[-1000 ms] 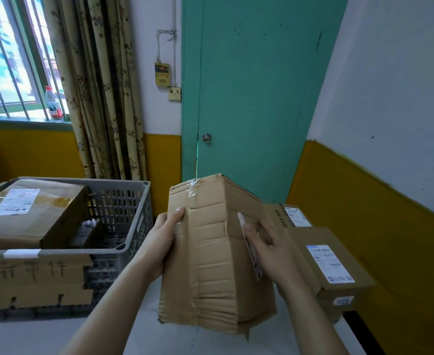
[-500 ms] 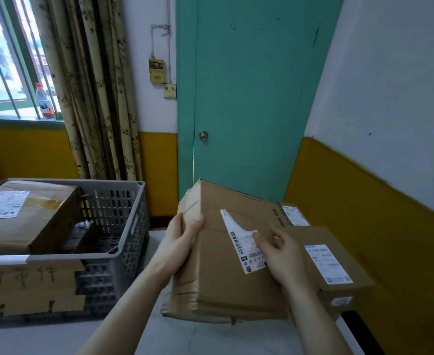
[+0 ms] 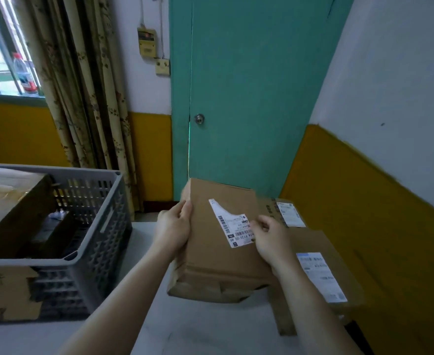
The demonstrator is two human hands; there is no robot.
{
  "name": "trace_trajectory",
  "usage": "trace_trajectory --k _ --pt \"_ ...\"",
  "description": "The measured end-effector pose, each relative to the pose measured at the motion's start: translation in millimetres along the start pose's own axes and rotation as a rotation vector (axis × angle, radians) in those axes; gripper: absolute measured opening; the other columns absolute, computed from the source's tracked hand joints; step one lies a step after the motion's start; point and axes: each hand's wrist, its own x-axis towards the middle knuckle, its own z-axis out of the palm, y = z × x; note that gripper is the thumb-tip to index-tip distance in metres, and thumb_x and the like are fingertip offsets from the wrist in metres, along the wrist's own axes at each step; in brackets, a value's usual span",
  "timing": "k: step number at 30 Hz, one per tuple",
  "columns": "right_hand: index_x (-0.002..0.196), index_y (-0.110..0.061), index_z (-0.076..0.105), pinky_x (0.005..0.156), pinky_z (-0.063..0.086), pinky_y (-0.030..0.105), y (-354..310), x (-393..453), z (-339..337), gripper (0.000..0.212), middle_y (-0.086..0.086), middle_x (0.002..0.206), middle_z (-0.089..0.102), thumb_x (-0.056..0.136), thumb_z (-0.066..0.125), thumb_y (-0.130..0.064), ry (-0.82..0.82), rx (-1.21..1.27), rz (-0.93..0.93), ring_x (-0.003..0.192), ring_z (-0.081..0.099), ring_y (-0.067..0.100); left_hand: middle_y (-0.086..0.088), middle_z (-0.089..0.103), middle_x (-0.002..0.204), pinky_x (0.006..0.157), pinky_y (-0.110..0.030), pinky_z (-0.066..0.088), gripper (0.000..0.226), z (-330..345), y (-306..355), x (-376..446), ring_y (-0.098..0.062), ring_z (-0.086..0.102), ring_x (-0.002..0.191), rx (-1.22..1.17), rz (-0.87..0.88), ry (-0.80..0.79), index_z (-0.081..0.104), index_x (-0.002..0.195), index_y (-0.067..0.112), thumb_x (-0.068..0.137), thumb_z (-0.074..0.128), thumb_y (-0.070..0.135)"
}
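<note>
Both forearms reach forward from the lower edge of the view. The left hand grips the left edge of a crumpled brown cardboard box, its thumb on top and its fingers wrapped round the side. The right hand holds the box's right side with its fingers curled at the edge of a torn white shipping label. Whether they pinch the label itself I cannot tell.

The box lies between the two hands, label face up, with its far end raised above the pale bench.

Just right of the right hand, partly behind its wrist, sit two more labelled cardboard parcels. Well left of the left hand stands a grey slotted plastic crate holding a large taped carton. Beyond both hands is a closed teal door.
</note>
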Motion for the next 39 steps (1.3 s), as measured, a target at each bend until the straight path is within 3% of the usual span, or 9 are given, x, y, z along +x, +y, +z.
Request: trace_trajectory --k 4,9,12,14,15,17,19,24,39 --pt "0.15 -0.013 0.051 0.101 0.044 0.037 4.3 48.0 -1.2 0.049 0.006 0.153 0.053 0.107 0.049 -0.037 -0.052 -0.079 -0.025 0.123 0.059 0.019 -0.003 0.061 0.142 0.107 -0.052 0.05 0.052 31.9 -4.7 35.5 -0.028 0.059 0.127 0.052 -0.003 0.033 0.049 0.152 0.029 0.106 0.041 0.052" --pt "0.137 -0.01 0.06 0.094 0.044 0.038 18.8 104.9 11.1 0.042 0.01 0.135 0.064 0.111 0.037 -0.034 -0.148 -0.16 0.0 0.115 0.06 0.026 -0.005 0.061 0.137 0.105 -0.053 0.052 0.049 69.3 -19.9 78.0 -0.028 0.06 0.122 0.011 -0.087 0.004 0.047 0.147 0.021 0.106 0.045 0.046" --pt "0.119 -0.012 0.066 0.086 0.048 0.039 33.0 130.4 25.5 0.044 0.011 0.111 0.068 0.111 0.031 -0.039 -0.222 -0.127 0.038 0.094 0.062 0.023 -0.004 0.059 0.137 0.105 -0.05 0.051 0.048 83.6 -36.7 99.0 -0.026 0.059 0.122 -0.009 -0.135 -0.036 0.045 0.149 0.021 0.106 0.046 0.043" --pt "0.128 -0.012 0.064 0.095 0.043 0.039 42.6 146.1 33.7 0.053 0.014 0.127 0.066 0.11 0.028 -0.046 -0.266 -0.053 0.091 0.115 0.062 0.028 -0.002 0.059 0.132 0.101 -0.044 0.049 0.046 92.1 -48.8 114.1 -0.023 0.057 0.118 -0.008 -0.171 -0.048 0.047 0.147 0.021 0.107 0.046 0.042" --pt "0.141 -0.013 0.058 0.107 0.038 0.042 47.0 151.4 37.5 0.06 0.014 0.144 0.058 0.109 0.026 -0.051 -0.282 -0.032 0.125 0.132 0.054 0.031 0.0 0.058 0.127 0.097 -0.042 0.048 0.044 95.0 -55.0 118.5 -0.022 0.057 0.114 -0.015 -0.193 -0.06 0.049 0.145 0.021 0.106 0.046 0.042" --pt "0.154 -0.014 0.045 0.12 0.027 0.049 54.4 162.1 44.8 0.073 0.011 0.161 0.043 0.105 0.021 -0.063 -0.309 -0.016 0.185 0.148 0.038 0.033 0.002 0.059 0.123 0.091 -0.039 0.048 0.035 101.3 -66.7 127.5 -0.016 0.059 0.103 -0.057 -0.225 -0.084 0.053 0.136 0.027 0.106 0.048 0.043" --pt "0.157 -0.015 0.04 0.122 0.023 0.05 60.1 169.4 50.5 0.083 0.01 0.164 0.037 0.101 0.018 -0.071 -0.321 -0.003 0.231 0.151 0.034 0.032 0.001 0.061 0.128 0.09 -0.039 0.049 0.032 107.3 -74.6 132.3 -0.009 0.06 0.098 -0.088 -0.232 -0.097 0.055 0.132 0.031 0.105 0.048 0.046" --pt "0.16 -0.016 0.035 0.12 0.025 0.048 72.0 189.9 67.5 0.085 0.009 0.165 0.036 0.1 0.014 -0.074 -0.351 0.012 0.282 0.151 0.034 0.031 -0.006 0.051 0.153 0.117 -0.052 0.04 0.06 123.6 -92.1 151.9 -0.03 0.05 0.138 -0.068 -0.289 -0.107 0.042 0.156 0.024 0.105 0.042 0.055" --pt "0.164 -0.02 0.024 0.124 0.021 0.051 97.9 217.9 91.9 0.092 0.009 0.169 0.026 0.095 0.013 -0.08 -0.387 -0.02 0.391 0.154 0.027 0.032 -0.006 0.038 0.164 0.122 -0.048 0.033 0.061 149.1 -103.7 169.3 -0.03 0.038 0.149 -0.037 -0.3 -0.197 0.03 0.162 0.023 0.109 0.031 0.054"
